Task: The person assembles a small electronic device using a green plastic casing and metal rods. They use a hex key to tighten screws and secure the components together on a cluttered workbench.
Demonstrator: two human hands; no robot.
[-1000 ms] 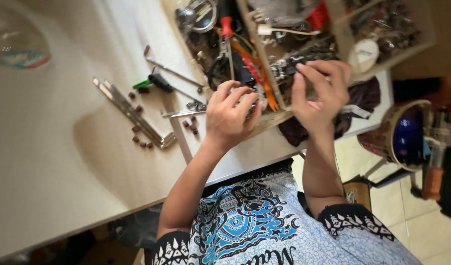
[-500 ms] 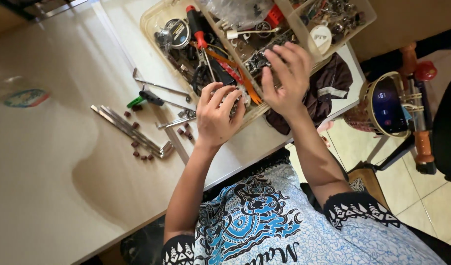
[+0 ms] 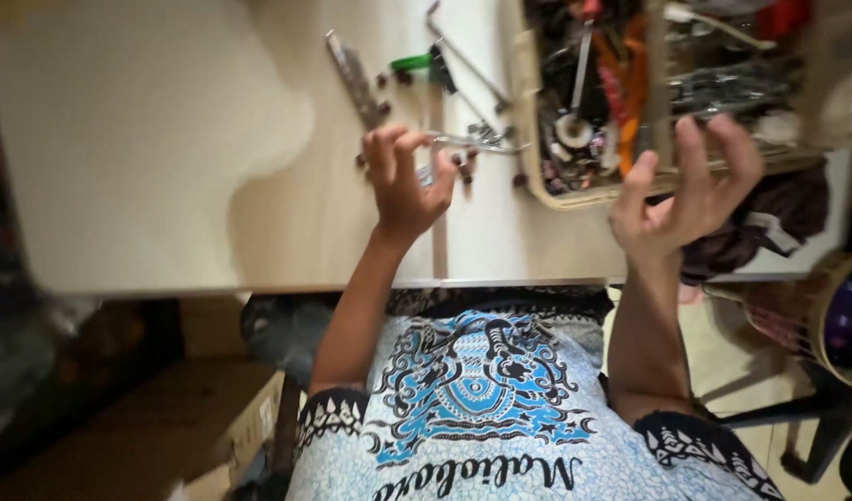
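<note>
My left hand (image 3: 405, 186) hovers over the pale table (image 3: 166, 167), its fingers curled and its fingertips pinching the near end of a thin metal tool (image 3: 477, 142). Small dark screws (image 3: 463, 167) lie scattered around it. To the right, my right hand (image 3: 685, 199) is raised with fingers spread and nothing in it, at the near edge of a beige tray (image 3: 537, 190) crammed with tools. The frame is blurred by motion.
A flat metal bar (image 3: 353, 79), a green-handled tool (image 3: 412, 63) and a bent key (image 3: 463, 51) lie further back on the table. A dark cloth (image 3: 769, 232) hangs off the table's right edge. A cardboard box (image 3: 157, 436) and a round basket (image 3: 834, 315) stand on the floor.
My left hand has moved left, off the tray's edge and onto the table by the screws. My right hand has drawn back from the tray and spread open. The view has swung.
</note>
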